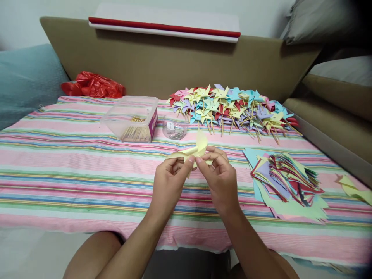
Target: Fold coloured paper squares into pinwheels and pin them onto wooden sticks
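Note:
Both hands pinch one pale yellow paper pinwheel [201, 142] above the striped cloth. My left hand [171, 180] is closed on its left side, with the thumb near the middle. From the right, my right hand [221, 178] is closed on it too, its thumb beside the other at the centre. One curved blade stands up and another points left; the lower part is mostly behind my fingers. Beyond the hands lies a small clear dish [174, 130] of tiny metal pieces. Left of that, a clear plastic box [128, 106] holds many thin wooden sticks.
Finished pinwheels on sticks [226, 106] are heaped at the back. Cut coloured paper stacks [286, 180] lie at the right, with a yellow paper piece [353, 189] farther right. A red plastic bag [94, 85] sits back left on the striped cloth [72, 178]. A brown board [162, 64] stands behind.

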{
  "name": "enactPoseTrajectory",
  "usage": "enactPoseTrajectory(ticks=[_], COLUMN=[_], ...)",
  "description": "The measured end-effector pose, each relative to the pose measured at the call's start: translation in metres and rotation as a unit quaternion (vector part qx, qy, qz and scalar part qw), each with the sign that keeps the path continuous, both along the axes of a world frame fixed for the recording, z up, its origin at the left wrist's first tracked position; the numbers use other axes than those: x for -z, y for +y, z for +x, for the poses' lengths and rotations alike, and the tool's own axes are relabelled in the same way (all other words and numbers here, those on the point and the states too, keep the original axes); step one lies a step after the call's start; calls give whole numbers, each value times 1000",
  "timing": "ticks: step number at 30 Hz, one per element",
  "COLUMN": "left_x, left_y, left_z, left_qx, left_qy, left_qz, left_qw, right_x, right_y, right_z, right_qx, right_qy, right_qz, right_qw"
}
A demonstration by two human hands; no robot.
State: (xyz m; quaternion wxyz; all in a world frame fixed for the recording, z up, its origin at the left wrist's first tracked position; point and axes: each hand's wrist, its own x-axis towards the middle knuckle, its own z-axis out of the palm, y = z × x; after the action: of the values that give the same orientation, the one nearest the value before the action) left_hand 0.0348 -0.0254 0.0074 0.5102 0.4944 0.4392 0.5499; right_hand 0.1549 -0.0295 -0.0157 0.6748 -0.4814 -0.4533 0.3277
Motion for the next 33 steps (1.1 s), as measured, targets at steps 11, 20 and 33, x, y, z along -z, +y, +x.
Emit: enactPoseTrajectory(ticks=[11,20,33], left_x=[-2,-39,-11], left_y=[3,37,60], left_z=[-2,-57,-91], left_qx=[-3,-92,-74], left_qy=[-5,-242,-361], left_qz=[-12,-29,-83], left_qw=[1000,965,926], right_x=[-5,-12,-42], right_y=[-1,6,132], right_z=[-1,24,-11], right_qx=[-8,31,-58], right_qy=[63,66,-417], right_qz=[25,-127,-72], right_qw=[998,989,904])
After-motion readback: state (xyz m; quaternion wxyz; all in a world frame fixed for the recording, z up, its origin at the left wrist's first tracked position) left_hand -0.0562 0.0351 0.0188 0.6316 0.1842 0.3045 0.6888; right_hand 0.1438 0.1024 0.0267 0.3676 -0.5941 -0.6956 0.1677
